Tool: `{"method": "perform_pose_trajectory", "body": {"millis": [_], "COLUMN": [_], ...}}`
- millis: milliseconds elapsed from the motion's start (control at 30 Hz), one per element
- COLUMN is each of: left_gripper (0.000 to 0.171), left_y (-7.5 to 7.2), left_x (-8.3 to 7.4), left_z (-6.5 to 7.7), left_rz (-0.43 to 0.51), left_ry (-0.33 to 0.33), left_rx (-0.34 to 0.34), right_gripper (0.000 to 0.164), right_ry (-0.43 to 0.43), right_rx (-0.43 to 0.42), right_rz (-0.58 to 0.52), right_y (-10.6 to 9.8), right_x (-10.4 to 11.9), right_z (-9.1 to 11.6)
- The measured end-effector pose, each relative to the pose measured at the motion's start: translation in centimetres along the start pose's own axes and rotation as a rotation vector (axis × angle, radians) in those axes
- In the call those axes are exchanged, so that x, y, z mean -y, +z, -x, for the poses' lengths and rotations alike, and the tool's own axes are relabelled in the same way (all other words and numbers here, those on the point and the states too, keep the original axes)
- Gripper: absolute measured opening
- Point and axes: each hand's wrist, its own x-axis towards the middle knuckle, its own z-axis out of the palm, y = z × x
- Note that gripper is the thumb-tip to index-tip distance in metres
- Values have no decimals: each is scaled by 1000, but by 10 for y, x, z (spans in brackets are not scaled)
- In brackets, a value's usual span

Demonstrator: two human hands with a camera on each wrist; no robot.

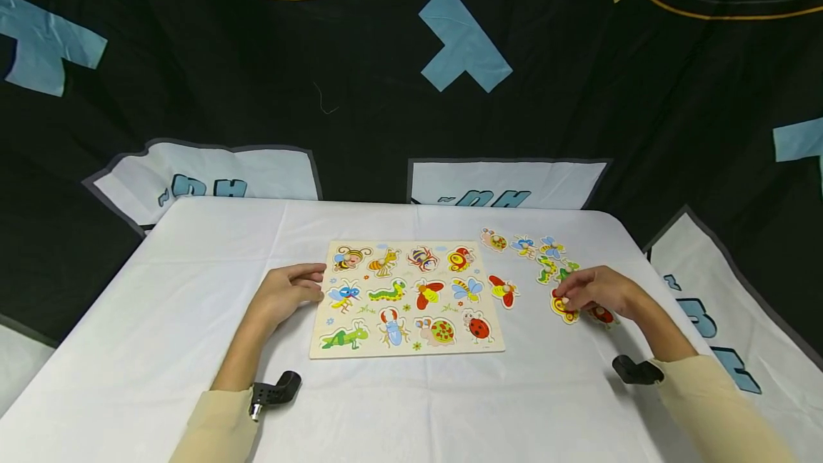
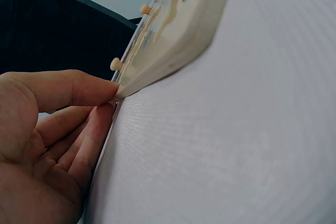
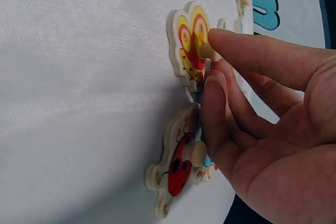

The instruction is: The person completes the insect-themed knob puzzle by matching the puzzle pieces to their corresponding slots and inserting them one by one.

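Observation:
My left hand (image 1: 286,296) rests at the left edge of a wooden insect puzzle board (image 1: 360,354), fingers extended and fingertips against it. In the left wrist view, the thumb (image 2: 73,87) touches the board's corner and small knobs (image 2: 116,64) stand on the board. My right hand (image 1: 601,290) pinches the knob of a yellow and red butterfly piece (image 3: 185,45) between thumb and a fingertip. Beside it lies a ladybug piece (image 3: 180,166) with a round knob. Whether the butterfly piece touches the table cannot be told.
Right of the board lie loose pieces: a red-winged insect (image 1: 504,291), a snail (image 1: 494,239), a mosquito (image 1: 524,246), a dragonfly (image 1: 551,247) and a green caterpillar (image 1: 546,269). A white cloth covers the table (image 1: 193,256). Behind hangs a black patterned cloth (image 1: 360,106).

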Motion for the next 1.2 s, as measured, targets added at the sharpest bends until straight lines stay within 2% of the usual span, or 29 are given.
{"method": "perform_pose_trajectory", "body": {"millis": [400, 1200], "left_gripper": [58, 59], "left_y": [0, 0], "left_x": [0, -1], "left_z": [1, 1], "left_rz": [6, -3], "left_ry": [-3, 1], "left_rx": [4, -3], "right_gripper": [30, 29], "right_ry": [61, 78], "right_rx": [-40, -44], "right_rz": [6, 30], "right_y": [5, 5], "right_x": [-1, 1], "right_z": [-2, -2]}}
